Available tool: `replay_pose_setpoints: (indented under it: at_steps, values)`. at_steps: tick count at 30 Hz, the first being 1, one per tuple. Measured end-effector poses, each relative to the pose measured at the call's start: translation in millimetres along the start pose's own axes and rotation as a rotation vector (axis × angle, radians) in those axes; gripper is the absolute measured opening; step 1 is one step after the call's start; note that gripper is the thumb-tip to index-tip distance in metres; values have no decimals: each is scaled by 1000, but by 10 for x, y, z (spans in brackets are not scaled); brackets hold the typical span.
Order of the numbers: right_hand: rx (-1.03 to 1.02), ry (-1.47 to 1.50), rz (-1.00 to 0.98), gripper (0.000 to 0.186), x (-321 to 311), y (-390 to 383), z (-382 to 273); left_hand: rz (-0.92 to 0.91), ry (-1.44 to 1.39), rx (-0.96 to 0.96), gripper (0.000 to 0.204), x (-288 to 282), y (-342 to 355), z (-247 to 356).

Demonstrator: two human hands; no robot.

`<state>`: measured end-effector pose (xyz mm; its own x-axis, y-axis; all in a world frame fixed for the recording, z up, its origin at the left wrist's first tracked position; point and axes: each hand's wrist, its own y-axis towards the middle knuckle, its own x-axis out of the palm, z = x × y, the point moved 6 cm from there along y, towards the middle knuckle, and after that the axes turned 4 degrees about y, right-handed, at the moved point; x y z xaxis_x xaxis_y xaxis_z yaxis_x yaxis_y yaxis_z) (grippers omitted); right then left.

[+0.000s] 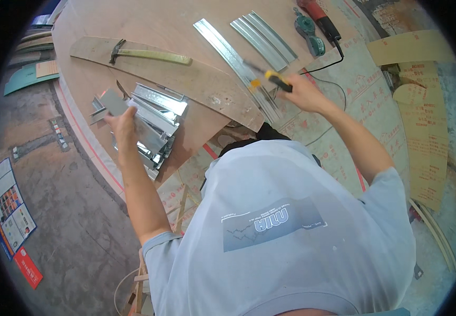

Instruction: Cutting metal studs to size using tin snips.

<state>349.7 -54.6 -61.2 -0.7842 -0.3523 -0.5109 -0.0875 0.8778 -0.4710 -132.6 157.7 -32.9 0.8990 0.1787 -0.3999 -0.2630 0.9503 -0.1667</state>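
My left hand [123, 125] is closed around a short flat-faced metal piece [113, 102] at the left end of a pile of cut metal channel pieces [160, 113]. Some of its fingers are hidden behind the metal. My right hand [306, 95] grips yellow-and-black-handled snips [278, 81], raised over long metal channels. Their grey blades point up and left and are slightly blurred. Under the snips lies one long silvery channel [222, 49], with a few shorter channels [265, 39] beside it.
A claw hammer [154, 55] rests on a brown board [207, 87] on the worktable. Farther right are a green chalk-line reel [307, 31] and a red corded power tool [320, 18]. Yellow sheets [423, 131] lie at right; a poster [9, 203] lies on the left floor.
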Motion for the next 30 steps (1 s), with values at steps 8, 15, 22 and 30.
replay_pose_setpoints:
  at_steps: [8, 15, 22, 30]
  values:
    - [122, -201, 668, 44, -142, 719, 333, 422, 794, -306, 103, -306, 13, -487]
    - [55, -262, 719, 41, 21, 866, 463, 459, 829, 372, 86, 183, -329, 145]
    - [-25, 573, 369, 29, 65, 213, -223, -406, -85, 99, 71, 1685, -1129, 432]
    - [-116, 792, 236, 23, 446, -228, -567, -752, -859, -347, 29, 2390, -1755, 700]
